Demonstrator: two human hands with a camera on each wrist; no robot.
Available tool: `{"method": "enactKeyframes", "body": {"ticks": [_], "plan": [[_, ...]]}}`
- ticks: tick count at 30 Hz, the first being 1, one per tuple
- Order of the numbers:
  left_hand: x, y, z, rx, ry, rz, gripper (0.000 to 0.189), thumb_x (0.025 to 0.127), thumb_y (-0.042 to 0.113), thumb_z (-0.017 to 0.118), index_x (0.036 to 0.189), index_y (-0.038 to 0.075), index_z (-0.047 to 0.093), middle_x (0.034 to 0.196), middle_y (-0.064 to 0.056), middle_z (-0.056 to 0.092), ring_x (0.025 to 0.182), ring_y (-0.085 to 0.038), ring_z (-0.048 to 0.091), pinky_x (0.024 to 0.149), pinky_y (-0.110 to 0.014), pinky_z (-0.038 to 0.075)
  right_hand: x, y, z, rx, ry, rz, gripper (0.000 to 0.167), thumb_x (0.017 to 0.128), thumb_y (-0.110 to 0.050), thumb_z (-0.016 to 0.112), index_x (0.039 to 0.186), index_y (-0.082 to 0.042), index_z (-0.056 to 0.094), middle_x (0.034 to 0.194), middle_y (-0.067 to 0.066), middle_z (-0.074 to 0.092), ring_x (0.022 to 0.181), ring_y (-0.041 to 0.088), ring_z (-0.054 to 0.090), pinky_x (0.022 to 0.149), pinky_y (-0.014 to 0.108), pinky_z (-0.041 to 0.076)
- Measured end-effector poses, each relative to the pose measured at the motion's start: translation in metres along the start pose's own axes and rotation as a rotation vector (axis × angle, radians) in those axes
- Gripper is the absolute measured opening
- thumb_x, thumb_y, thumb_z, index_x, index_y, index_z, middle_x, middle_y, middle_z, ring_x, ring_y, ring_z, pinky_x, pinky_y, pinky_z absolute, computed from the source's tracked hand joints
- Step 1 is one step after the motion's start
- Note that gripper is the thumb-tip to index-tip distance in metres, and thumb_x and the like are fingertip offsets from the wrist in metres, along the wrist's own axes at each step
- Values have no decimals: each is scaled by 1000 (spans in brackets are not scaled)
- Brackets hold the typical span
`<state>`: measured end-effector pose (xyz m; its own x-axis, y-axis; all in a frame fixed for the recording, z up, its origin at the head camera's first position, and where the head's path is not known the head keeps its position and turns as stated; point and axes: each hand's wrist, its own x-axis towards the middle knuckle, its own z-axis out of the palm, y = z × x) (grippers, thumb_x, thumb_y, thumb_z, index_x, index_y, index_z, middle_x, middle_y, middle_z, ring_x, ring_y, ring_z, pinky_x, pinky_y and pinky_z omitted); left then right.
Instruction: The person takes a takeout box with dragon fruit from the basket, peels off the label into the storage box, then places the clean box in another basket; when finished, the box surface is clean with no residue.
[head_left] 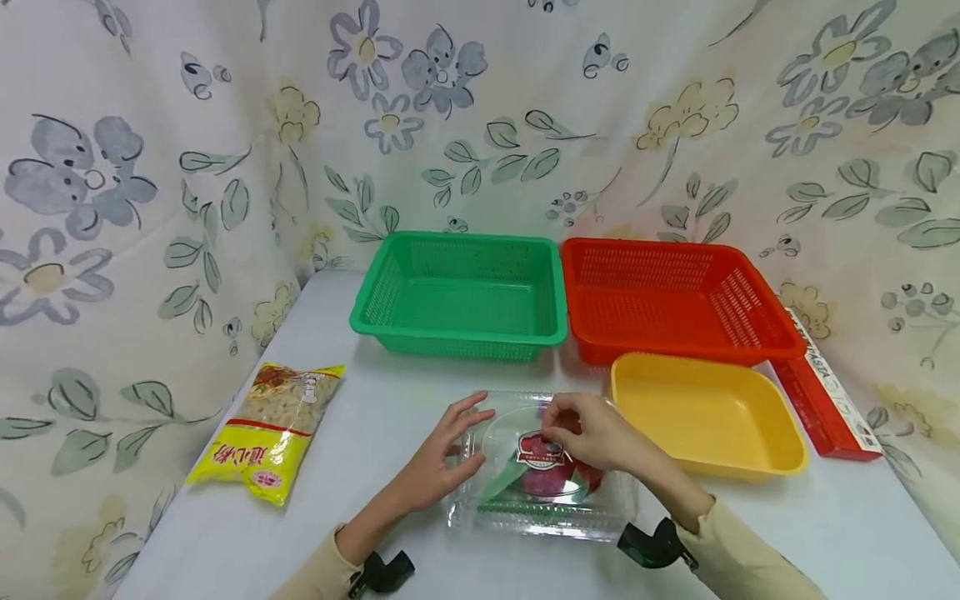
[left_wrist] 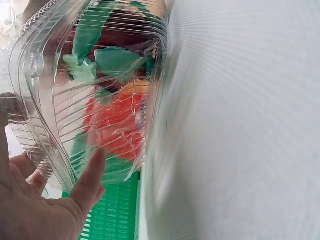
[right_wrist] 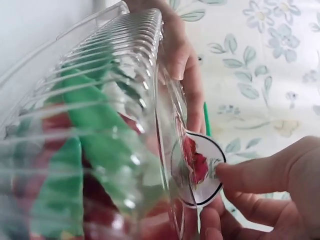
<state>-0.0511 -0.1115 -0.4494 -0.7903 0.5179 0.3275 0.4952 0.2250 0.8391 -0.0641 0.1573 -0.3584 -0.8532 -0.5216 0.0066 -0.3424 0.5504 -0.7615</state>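
A clear plastic clamshell container (head_left: 480,518) lies closed on the white table in the head view. Through its walls show dark red and bright red things with green leaf-shaped pieces (left_wrist: 116,61). On the lid is an oval label (head_left: 538,451) with a red picture. My right hand (head_left: 592,432) pinches the edge of this label between thumb and finger; in the right wrist view the label (right_wrist: 204,172) stands partly off the lid. My left hand (head_left: 433,468) is at the container's left side, fingers spread, with fingertips at its wall.
Behind the container stand a green basket (head_left: 457,340) and a red basket (head_left: 675,350), with a yellow tray (head_left: 697,462) to the right. A red pasta box (head_left: 828,400) lies beyond the tray. A yellow food bag (head_left: 270,433) lies at left. A floral curtain hangs around the table.
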Motion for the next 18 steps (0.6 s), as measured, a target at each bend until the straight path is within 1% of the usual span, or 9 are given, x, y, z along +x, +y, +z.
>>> {"method": "enactKeyframes", "body": {"ticks": [4,6,8,11,13,16,18], "plan": [[2,0,2,-4,6,-9,59,92,4,63,146,22,46,160,0,24,137,-32,38,81,-42,54,-7,3,-5,132,-45,-22,8,91,-2,67,84,-6,64,77,-1,59,72,14,55,67,24,50],[0,0,4,-7,-13,-16,59,92,4,63,146,21,46,160,0,23,136,-34,38,80,-39,54,-13,6,-5,188,-67,2,7,91,-1,66,86,-5,65,79,0,59,73,15,56,67,24,50],[-2,0,4,-9,-24,-18,60,92,4,63,146,21,46,160,-2,23,136,-38,38,80,-38,54,-16,8,-5,221,-86,13,5,92,-2,65,87,-4,65,80,1,59,73,15,56,66,23,49],[0,-2,5,-13,-14,-11,60,92,3,63,146,20,46,160,-4,24,136,-43,37,79,-40,54,-17,11,-8,274,-104,21,4,94,-2,63,90,-3,64,80,4,59,72,17,56,64,23,48],[2,-2,6,-20,-3,-8,60,92,2,63,146,20,46,160,-3,24,136,-44,36,79,-42,54,-17,11,-14,326,-108,16,5,95,-3,60,92,-1,62,80,6,57,72,19,54,63,23,47],[5,-3,7,-24,20,-13,61,91,1,65,145,21,47,160,-2,25,137,-44,35,80,-46,54,-17,11,-24,374,-86,-2,8,97,-6,59,94,1,59,81,8,54,73,22,52,63,23,44],[4,-3,9,-29,19,-21,61,90,1,66,145,21,48,160,-1,25,136,-45,35,79,-48,54,-20,12,-29,388,-84,-20,8,97,-7,60,94,0,59,82,8,55,75,22,53,65,24,45]]}}
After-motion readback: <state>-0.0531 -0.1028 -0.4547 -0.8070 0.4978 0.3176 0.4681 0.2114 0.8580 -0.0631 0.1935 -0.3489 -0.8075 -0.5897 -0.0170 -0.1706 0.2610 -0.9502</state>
